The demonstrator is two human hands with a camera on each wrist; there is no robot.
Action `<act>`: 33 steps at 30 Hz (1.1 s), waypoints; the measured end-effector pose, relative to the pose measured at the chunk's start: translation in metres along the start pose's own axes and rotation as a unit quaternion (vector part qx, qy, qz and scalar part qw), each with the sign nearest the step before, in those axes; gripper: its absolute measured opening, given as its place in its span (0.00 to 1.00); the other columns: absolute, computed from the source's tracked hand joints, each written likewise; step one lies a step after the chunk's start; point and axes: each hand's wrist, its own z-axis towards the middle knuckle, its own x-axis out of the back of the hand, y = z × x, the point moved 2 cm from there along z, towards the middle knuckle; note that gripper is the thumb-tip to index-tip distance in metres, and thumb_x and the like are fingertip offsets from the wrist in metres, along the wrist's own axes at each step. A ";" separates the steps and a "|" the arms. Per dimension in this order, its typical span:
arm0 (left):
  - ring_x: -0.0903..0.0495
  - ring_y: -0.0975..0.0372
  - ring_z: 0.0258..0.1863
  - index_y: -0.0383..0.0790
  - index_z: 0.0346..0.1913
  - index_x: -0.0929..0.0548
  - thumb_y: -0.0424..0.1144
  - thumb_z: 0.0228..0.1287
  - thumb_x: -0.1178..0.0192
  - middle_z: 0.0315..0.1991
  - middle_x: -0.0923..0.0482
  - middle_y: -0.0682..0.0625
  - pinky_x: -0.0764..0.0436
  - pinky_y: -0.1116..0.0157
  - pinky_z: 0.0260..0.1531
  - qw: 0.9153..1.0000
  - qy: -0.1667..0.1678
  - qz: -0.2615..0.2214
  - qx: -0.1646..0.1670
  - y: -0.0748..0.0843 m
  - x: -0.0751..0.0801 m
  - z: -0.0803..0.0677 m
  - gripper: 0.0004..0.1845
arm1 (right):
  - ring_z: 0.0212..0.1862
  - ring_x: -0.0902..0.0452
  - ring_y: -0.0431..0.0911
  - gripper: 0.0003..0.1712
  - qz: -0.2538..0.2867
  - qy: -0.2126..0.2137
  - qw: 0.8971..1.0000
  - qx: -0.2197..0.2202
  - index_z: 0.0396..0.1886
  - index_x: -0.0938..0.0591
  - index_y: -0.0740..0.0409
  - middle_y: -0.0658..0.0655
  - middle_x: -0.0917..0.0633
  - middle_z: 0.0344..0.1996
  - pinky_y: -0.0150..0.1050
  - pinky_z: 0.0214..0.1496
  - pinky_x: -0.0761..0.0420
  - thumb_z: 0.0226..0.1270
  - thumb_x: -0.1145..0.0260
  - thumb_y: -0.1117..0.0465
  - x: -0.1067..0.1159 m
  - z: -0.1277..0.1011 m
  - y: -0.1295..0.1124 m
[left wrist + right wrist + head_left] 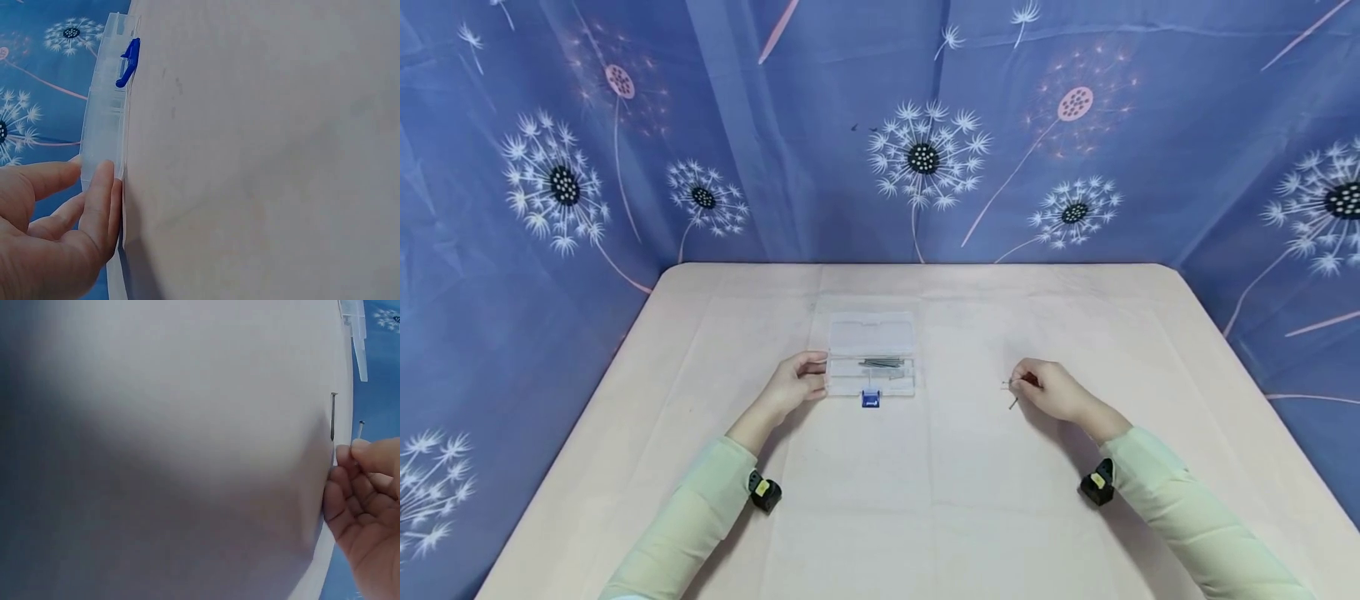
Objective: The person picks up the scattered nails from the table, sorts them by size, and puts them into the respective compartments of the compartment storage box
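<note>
A clear plastic box (pixel 871 387) with a blue latch (pixel 870 399) stands with its lid (pixel 871 333) raised at the back. Several thin metal nails (pixel 882 362) lie in its rear part. My left hand (pixel 793 382) holds the box's left end with its fingertips, seen closer as the left hand (pixel 62 225) against the box wall (pixel 103 134) in the left wrist view. My right hand (pixel 1048 389) pinches a small nail (pixel 361 429) between thumb and forefinger. Another nail (pixel 333 415) lies on the table beside the right fingertips.
A pale cloth covers the table (pixel 880 517). Blue curtains (pixel 820 167) with dandelion prints hang behind it and along both sides. Each wrist wears a small black camera, the left camera (pixel 765 492) and the right camera (pixel 1097 483).
</note>
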 end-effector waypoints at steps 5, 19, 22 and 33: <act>0.24 0.51 0.51 0.25 0.65 0.36 0.22 0.65 0.51 0.58 0.32 0.28 0.15 0.66 0.47 1.000 -0.004 -0.007 0.002 -0.003 0.000 -0.002 0.25 | 0.24 0.33 0.31 0.04 0.027 0.039 0.999 0.007 0.27 0.21 0.63 0.51 0.20 0.22 0.26 0.25 0.26 0.60 0.37 0.73 -0.003 -0.003 0.003; 0.24 0.49 0.51 0.26 0.65 0.35 0.23 0.65 0.50 0.58 0.31 0.28 0.15 0.64 0.48 1.000 0.000 -0.005 0.003 -0.004 -0.002 -0.002 0.24 | 0.30 0.28 0.31 0.06 0.087 0.086 0.992 0.040 0.29 0.19 0.64 0.56 0.17 0.26 0.26 0.31 0.20 0.55 0.34 0.76 -0.012 0.015 -0.026; 0.24 0.50 0.51 0.26 0.65 0.35 0.23 0.65 0.50 0.58 0.32 0.28 0.15 0.64 0.48 1.000 -0.001 -0.003 0.004 -0.002 -0.002 -0.002 0.24 | 0.30 0.28 0.31 0.05 0.098 0.085 0.991 0.043 0.28 0.19 0.63 0.56 0.17 0.26 0.26 0.31 0.20 0.56 0.34 0.75 -0.016 0.022 -0.035; 0.24 0.49 0.52 0.25 0.66 0.36 0.23 0.66 0.51 0.59 0.33 0.28 0.16 0.64 0.49 1.000 -0.005 -0.001 -0.001 0.003 0.001 -0.003 0.24 | 0.32 0.22 0.41 0.04 0.093 0.082 0.991 0.046 0.29 0.18 0.63 0.58 0.15 0.27 0.29 0.36 0.17 0.55 0.33 0.73 -0.023 0.045 -0.066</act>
